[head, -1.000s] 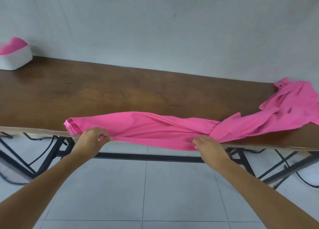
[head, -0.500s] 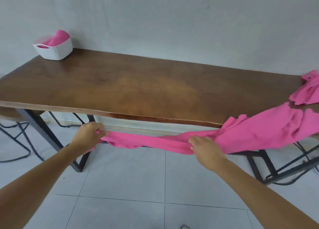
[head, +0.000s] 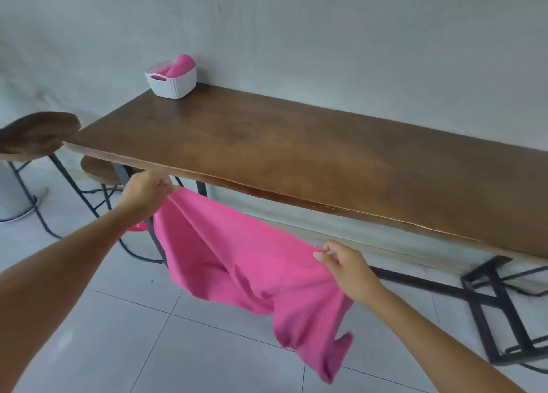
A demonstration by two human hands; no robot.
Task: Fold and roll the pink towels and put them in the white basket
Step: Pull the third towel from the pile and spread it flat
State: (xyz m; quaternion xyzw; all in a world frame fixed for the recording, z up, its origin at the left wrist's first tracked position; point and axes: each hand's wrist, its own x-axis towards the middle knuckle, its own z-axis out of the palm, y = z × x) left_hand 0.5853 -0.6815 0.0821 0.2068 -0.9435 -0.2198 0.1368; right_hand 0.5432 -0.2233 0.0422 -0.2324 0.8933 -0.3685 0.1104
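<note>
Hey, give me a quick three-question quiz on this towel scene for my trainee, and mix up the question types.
1. What holds the pink towel? A: left hand only. B: right hand only. C: both hands.
2. True or false: the white basket already contains a rolled towel.
3. Fill in: the pink towel hangs in the air, in front of the ___ rather than on it.

Key
1. C: left hand and right hand both grip it.
2. True.
3. table.

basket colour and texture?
White basket, woven-look ribbed walls; head view, far left corner of table.
</note>
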